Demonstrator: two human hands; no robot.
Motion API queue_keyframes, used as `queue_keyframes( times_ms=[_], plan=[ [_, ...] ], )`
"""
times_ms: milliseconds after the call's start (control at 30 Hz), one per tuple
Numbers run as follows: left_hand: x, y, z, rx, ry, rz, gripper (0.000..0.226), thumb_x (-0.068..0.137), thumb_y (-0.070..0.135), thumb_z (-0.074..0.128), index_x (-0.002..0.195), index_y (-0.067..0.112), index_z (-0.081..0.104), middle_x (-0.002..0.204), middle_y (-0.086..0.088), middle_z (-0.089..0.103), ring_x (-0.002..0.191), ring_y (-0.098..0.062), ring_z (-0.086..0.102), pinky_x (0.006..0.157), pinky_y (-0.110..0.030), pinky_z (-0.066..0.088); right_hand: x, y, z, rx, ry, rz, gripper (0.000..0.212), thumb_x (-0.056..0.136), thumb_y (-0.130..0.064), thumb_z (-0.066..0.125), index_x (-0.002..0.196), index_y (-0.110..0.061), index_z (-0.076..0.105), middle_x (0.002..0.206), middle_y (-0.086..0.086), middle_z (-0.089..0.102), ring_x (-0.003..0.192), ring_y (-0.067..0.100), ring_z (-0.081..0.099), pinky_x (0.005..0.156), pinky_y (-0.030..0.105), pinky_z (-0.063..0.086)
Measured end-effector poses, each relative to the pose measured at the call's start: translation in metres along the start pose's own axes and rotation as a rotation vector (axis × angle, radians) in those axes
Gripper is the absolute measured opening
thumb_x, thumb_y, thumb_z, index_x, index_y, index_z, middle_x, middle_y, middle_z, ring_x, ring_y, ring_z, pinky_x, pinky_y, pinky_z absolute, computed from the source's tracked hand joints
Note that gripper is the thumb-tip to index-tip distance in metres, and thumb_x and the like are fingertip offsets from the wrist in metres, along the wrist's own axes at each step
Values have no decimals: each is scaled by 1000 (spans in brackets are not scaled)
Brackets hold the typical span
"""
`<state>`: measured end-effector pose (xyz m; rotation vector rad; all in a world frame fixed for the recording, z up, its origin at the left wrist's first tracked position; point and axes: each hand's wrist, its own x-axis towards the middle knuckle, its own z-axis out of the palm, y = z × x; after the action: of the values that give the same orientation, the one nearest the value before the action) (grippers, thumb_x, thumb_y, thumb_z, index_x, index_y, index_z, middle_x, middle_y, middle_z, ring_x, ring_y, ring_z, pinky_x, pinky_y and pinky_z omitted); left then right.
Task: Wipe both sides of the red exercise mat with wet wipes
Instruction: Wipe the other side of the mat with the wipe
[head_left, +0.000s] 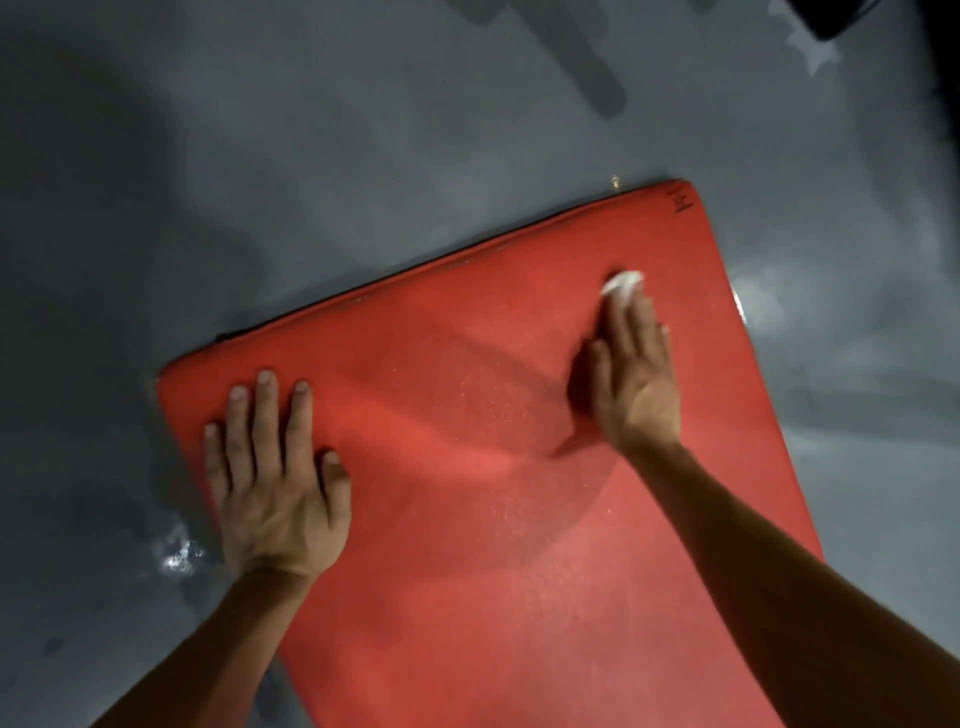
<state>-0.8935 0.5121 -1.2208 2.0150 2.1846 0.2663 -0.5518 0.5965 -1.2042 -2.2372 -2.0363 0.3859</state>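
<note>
The red exercise mat (467, 426) lies flat on the grey floor, running from the upper right corner down to the bottom of the view. My left hand (275, 478) rests flat on the mat near its left corner, fingers straight and spread. My right hand (634, 374) lies palm down toward the mat's far right end, straight fingers pressing a white wet wipe (623, 283) against the surface. Only the wipe's front edge shows past my fingertips. A damp, speckled patch sits on the mat between my hands.
Grey floor (311, 182) surrounds the mat, with shiny wet spots at the left (179, 556) and right (748, 296). A dark object (836, 15) sits at the top right corner. A small mark is written near the mat's far corner (681, 200).
</note>
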Motion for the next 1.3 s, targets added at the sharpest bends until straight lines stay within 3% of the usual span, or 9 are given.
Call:
queue_keyframes(
  times_ms=[100, 267, 333, 500, 567, 667, 733, 933, 1300],
  plan=[
    [3, -1, 0, -8, -7, 1, 70, 91, 31, 43, 158, 11, 38, 169, -14, 24, 156, -38, 20, 127, -56, 9, 10, -19, 8, 54, 41, 123, 69, 105, -41, 33, 161, -3, 17, 170, 15, 9, 158, 32, 7, 125, 52, 17],
    [-1, 0, -3, -20, -16, -12, 71, 91, 32, 45, 159, 13, 36, 170, -12, 23, 157, -36, 19, 127, -58, 12, -55, -81, 22, -47, -292, -740, 65, 106, -38, 39, 160, -6, 24, 169, 15, 16, 158, 28, 10, 126, 50, 19],
    [-2, -1, -3, -10, -8, -4, 71, 91, 32, 44, 159, 13, 37, 169, -13, 24, 157, -36, 20, 126, -59, 13, -38, -60, 13, -63, -275, -874, 58, 105, -34, 44, 158, -10, 35, 167, 11, 24, 157, 24, 18, 125, 47, 20],
    [-3, 0, -1, -8, 18, -4, 70, 91, 31, 44, 158, 11, 37, 169, -13, 23, 156, -37, 19, 127, -57, 11, 14, 12, -12, -111, -36, -138, 66, 105, -44, 26, 160, -9, 27, 169, 14, 18, 156, 31, 16, 125, 51, 19],
    [-2, -1, 0, -10, 20, 4, 70, 91, 33, 43, 158, 12, 36, 170, -13, 22, 156, -37, 19, 127, -57, 10, 0, -3, -2, -75, -22, -192, 69, 105, -44, 32, 160, -3, 24, 168, 17, 16, 157, 32, 13, 126, 49, 17],
    [-4, -1, 2, -11, 44, 21, 69, 92, 34, 41, 157, 12, 38, 169, -13, 24, 155, -38, 21, 127, -57, 11, -40, -16, 3, -11, -127, -598, 65, 105, -39, 42, 156, 0, 34, 166, 19, 24, 156, 31, 19, 126, 47, 20],
    [-5, -1, 4, -15, 59, 26, 68, 93, 35, 40, 157, 12, 39, 169, -13, 25, 155, -39, 22, 127, -57, 11, -41, 14, -4, -57, -130, -658, 59, 106, -36, 40, 155, -3, 38, 166, 16, 26, 155, 29, 22, 126, 45, 20],
    [-5, -1, 6, -38, 105, 42, 67, 93, 34, 40, 156, 11, 39, 167, -17, 28, 154, -42, 23, 126, -57, 11, -30, 122, -31, -9, 27, 90, 70, 104, -45, 24, 160, -4, 22, 168, 17, 19, 157, 28, 16, 126, 45, 17],
    [-7, -1, 6, -28, 82, 16, 69, 93, 33, 44, 159, 15, 35, 170, -11, 22, 157, -36, 18, 127, -55, 9, -16, 93, -1, 39, 2, 264, 85, 102, -60, 18, 162, -1, 4, 169, 22, -3, 158, 30, -5, 126, 33, -7]
  ],
)
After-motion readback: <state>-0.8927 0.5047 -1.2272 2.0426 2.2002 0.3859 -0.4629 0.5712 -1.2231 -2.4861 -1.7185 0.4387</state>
